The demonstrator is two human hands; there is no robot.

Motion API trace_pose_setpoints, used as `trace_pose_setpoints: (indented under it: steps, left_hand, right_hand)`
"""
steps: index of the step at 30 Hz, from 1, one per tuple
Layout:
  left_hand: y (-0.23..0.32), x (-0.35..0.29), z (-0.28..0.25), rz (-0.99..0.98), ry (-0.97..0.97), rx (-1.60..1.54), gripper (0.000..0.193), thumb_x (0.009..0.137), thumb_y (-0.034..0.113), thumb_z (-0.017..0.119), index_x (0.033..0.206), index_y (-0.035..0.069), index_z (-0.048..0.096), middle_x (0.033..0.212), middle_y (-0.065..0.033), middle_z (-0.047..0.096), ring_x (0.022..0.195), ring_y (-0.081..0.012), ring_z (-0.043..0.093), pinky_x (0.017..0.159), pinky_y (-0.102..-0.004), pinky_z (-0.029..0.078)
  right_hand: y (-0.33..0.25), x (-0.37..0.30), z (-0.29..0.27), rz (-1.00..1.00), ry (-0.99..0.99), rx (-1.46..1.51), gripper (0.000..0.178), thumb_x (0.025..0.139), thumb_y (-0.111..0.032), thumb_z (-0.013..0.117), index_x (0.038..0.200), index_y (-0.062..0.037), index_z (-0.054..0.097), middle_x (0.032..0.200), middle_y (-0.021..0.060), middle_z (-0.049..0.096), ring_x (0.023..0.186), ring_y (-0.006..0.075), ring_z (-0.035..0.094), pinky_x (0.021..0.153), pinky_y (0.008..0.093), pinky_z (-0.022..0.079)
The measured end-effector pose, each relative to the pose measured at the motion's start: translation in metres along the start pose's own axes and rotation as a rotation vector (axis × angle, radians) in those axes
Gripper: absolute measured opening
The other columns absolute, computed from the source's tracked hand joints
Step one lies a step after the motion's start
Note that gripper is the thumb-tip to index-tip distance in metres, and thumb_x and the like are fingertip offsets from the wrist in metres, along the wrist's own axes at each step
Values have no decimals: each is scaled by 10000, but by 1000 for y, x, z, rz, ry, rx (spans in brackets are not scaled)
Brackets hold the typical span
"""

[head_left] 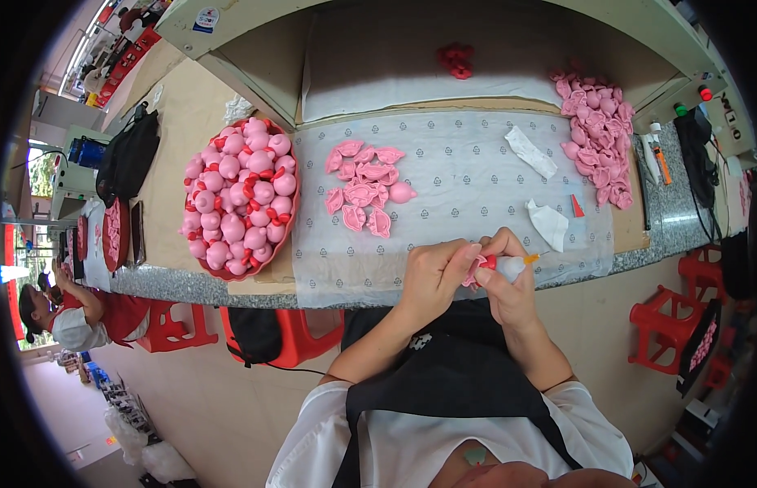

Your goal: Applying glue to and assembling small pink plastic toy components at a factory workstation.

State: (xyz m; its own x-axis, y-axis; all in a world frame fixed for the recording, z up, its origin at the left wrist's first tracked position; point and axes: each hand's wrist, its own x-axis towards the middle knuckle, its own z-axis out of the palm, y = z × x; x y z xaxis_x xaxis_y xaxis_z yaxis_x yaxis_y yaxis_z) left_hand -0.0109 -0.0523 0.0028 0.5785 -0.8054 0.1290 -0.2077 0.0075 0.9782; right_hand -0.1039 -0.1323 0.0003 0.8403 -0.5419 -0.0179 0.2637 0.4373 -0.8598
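Pinching a ruffled pink piece (472, 274) in the left grip (437, 279), above the near edge of the white sheet (468, 175). Holding an orange-tipped translucent bottle (509, 267) in the right grip (515, 298), above that same edge.

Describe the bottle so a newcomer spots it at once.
A white printed sheet lies on the bench. At its near edge, the left hand holds a pink piece; beside it the right hand holds a whitish bottle, set apart from that piece by its pointed orange tip.
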Motion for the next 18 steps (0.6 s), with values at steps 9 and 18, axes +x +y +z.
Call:
trace_pose_setpoints:
  steps: [9,18]
  left_hand:
    - [11,-1,-1,156,29,152,253,775,130,500,565,-12,494,459,-82,457,386,-149,435,382,-258,314]
    - [22,-1,-9,314,-33,338,225,732,128,555,543,12,516,448,-64,471,381,-164,454,372,-265,320]
  right_hand:
    - [-9,-6,-9,34,-35,-33,168,724,-61,569,818,-45,431,716,14,482,647,51,444,571,183,365]
    - [-26,-13,-4,51,-125,-305,150,691,-28,605,778,-31,483,756,33,534,697,72,489,626,207,385]
